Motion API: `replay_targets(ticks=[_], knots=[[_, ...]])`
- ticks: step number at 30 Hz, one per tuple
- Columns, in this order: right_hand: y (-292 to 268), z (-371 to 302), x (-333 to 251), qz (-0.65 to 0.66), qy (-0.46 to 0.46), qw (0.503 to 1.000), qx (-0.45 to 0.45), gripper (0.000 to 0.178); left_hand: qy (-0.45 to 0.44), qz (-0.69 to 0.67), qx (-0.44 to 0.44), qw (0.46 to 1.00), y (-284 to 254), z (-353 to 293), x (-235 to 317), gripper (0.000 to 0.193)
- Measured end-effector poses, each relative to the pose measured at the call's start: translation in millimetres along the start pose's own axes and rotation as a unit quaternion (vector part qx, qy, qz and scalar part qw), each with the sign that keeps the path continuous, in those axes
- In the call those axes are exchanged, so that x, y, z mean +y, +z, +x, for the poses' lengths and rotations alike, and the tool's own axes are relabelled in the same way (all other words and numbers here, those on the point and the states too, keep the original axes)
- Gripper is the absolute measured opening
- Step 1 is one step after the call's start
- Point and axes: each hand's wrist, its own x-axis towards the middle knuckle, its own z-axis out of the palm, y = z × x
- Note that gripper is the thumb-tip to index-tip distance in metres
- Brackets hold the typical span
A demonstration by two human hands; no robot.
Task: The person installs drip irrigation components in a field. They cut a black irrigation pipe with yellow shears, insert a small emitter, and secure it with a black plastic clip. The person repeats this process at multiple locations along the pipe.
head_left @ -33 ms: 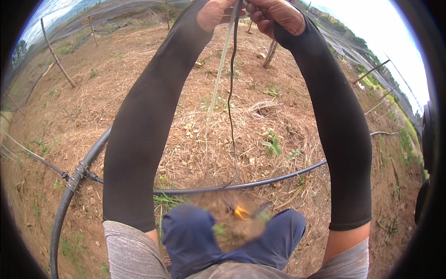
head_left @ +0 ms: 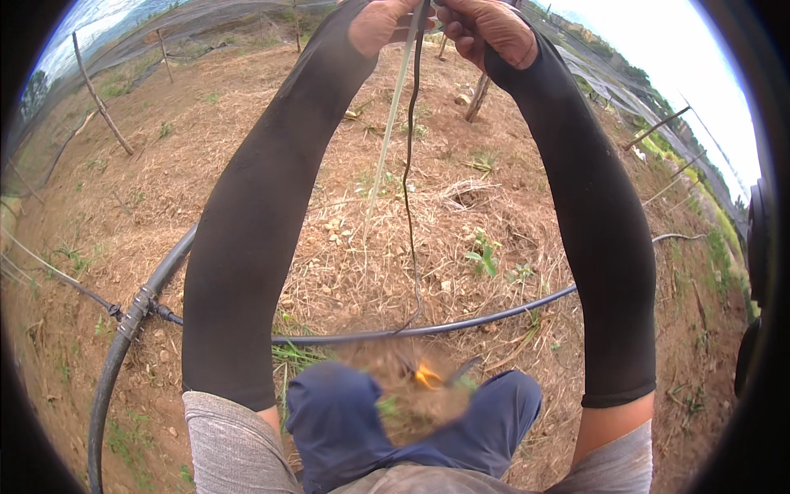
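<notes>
Both arms reach up to the top edge of the view, where my left hand (head_left: 380, 31) and my right hand (head_left: 500, 37) come together. Their fingers are pinched around the upper end of a thin black strip (head_left: 411, 132), partly cut off by the frame. It hangs down between my forearms and narrows toward the ground. Beside it dangles a pale, whitish-green strip (head_left: 389, 123), its top close to my left fingers. Below, a black hose (head_left: 461, 324) runs across the ground in front of my knees.
A thicker black pipe (head_left: 115, 362) with a clamped joint (head_left: 137, 309) curves along the left. An orange object (head_left: 426, 376), too blurred to name, lies between my knees. Wooden stakes (head_left: 100, 103) stand around the dry, straw-strewn soil. A small green plant (head_left: 484, 259) grows ahead.
My right hand and forearm have shifted very slightly, turning a little inward. My left hand and the hanging strips look the same.
</notes>
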Motion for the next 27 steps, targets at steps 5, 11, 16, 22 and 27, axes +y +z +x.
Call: replay_targets(ticks=[5,11,16,22,27], knots=[[24,-17,15,-0.404,-0.420,0.772,0.253,0.010,-0.014,-0.002,0.017,1.000,-6,3,-2,0.026],[23,-22,9,-0.520,-0.571,0.606,0.191,0.013,-0.008,0.001,0.002,1.000,-5,3,-2,0.029],[19,-25,-8,-0.586,-0.622,0.504,0.124,0.013,-0.006,0.010,-0.003,1.000,-1,0,3,0.029],[15,-24,-7,-0.581,-0.599,0.539,0.116,0.008,-0.009,0.013,0.000,1.000,-2,1,-3,0.029],[19,-14,2,-0.504,-0.452,0.720,0.154,0.008,-0.016,-0.001,0.005,1.000,-4,2,-1,0.028]])
